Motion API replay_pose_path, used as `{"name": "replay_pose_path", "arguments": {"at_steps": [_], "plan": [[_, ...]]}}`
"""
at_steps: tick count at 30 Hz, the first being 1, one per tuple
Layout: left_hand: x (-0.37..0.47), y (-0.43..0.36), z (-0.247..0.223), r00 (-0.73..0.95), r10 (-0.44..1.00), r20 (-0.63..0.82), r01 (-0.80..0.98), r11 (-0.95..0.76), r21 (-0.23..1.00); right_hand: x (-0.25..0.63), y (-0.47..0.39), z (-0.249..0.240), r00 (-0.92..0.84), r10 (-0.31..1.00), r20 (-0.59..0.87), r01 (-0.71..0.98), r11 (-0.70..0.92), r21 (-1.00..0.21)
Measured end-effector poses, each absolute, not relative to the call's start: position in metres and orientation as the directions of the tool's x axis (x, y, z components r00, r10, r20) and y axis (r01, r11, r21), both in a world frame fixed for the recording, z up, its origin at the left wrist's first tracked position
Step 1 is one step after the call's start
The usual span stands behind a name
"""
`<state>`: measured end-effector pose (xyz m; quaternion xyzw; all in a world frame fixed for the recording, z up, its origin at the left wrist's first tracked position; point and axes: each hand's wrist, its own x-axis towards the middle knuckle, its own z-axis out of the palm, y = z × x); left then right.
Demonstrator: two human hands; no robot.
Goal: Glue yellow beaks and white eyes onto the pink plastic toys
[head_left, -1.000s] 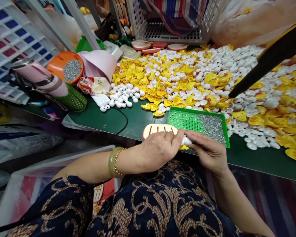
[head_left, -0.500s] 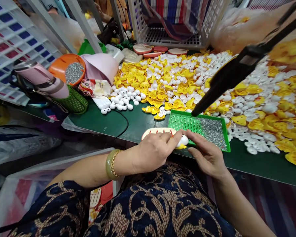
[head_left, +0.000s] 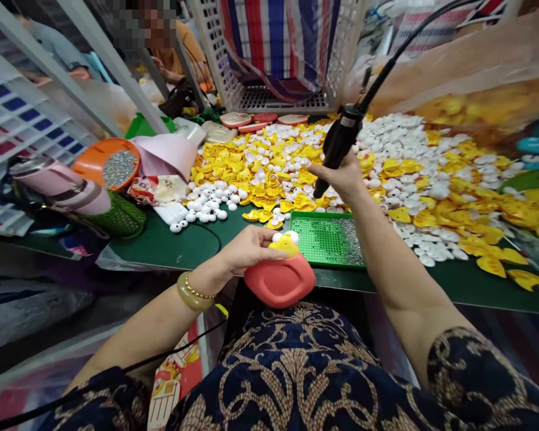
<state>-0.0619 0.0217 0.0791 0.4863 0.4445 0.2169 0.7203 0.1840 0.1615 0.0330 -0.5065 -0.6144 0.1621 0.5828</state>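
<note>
My left hand grips a red plastic part with a yellow piece and white eye balls at its top, near the table's front edge. My right hand is raised over the heap of parts, its fingers round the black electric screwdriver, which hangs tip down from a cord. Below the tip lies a green perforated tray with small screws at its right end, partly hidden by my right forearm.
Yellow and white parts cover much of the green table. White eye balls, an orange bowl of screws and a pink bottle stand left. A white crate is behind; people sit at the back left.
My right hand has left the piece and moved up to the screwdriver, which now hangs more upright. My left hand has turned the piece, showing its red side. The view has shifted.
</note>
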Motion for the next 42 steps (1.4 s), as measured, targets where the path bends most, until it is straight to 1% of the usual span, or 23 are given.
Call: {"name": "replay_pose_path", "arguments": {"at_steps": [1,3,4,8,12,15,19,21,25,27,30,37,42], "plan": [[-0.062,0.024,0.076,0.491,0.730,-0.476,0.090,0.501,0.861,0.181,0.175,0.033,0.211,0.829,0.519,0.343,0.434,-0.833],[-0.063,0.024,0.071,0.451,0.719,-0.529,0.039,0.577,0.816,0.182,0.188,0.034,0.292,0.805,0.516,0.213,0.471,-0.856],[-0.064,0.023,0.068,0.434,0.719,-0.542,0.018,0.595,0.804,0.185,0.187,0.035,0.344,0.776,0.529,0.174,0.501,-0.848],[-0.063,0.018,0.052,0.392,0.718,-0.575,-0.035,0.636,0.771,0.206,0.142,0.044,0.514,0.645,0.566,0.075,0.623,-0.779],[-0.047,0.014,0.035,0.429,0.676,-0.599,-0.076,0.688,0.722,0.218,0.084,0.057,0.557,0.580,0.595,0.069,0.681,-0.729],[-0.033,0.012,0.030,0.477,0.651,-0.591,-0.101,0.708,0.699,0.212,0.059,0.062,0.519,0.600,0.609,0.091,0.669,-0.737],[-0.026,0.009,0.031,0.485,0.657,-0.577,-0.108,0.700,0.706,0.204,0.050,0.058,0.385,0.745,0.545,0.022,0.583,-0.812],[-0.028,0.008,0.032,0.474,0.666,-0.576,-0.114,0.695,0.710,0.202,0.050,0.051,0.321,0.790,0.522,0.000,0.551,-0.835],[-0.031,0.009,0.030,0.458,0.685,-0.566,-0.130,0.682,0.720,0.203,0.046,0.035,0.270,0.790,0.551,0.003,0.571,-0.821],[-0.029,0.011,0.026,0.462,0.690,-0.558,-0.127,0.674,0.728,0.202,0.042,0.027,0.257,0.804,0.536,-0.021,0.560,-0.828],[-0.023,0.015,0.020,0.484,0.681,-0.549,-0.112,0.671,0.733,0.197,0.036,0.019,0.253,0.836,0.486,-0.074,0.518,-0.852],[-0.012,0.029,0.011,0.514,0.675,-0.529,-0.113,0.665,0.738,0.187,0.035,0.008,0.185,0.859,0.477,-0.220,0.509,-0.832],[-0.012,0.035,0.006,0.543,0.643,-0.540,-0.122,0.696,0.707,0.188,0.035,0.001,0.142,0.905,0.401,-0.321,0.425,-0.846]]}}
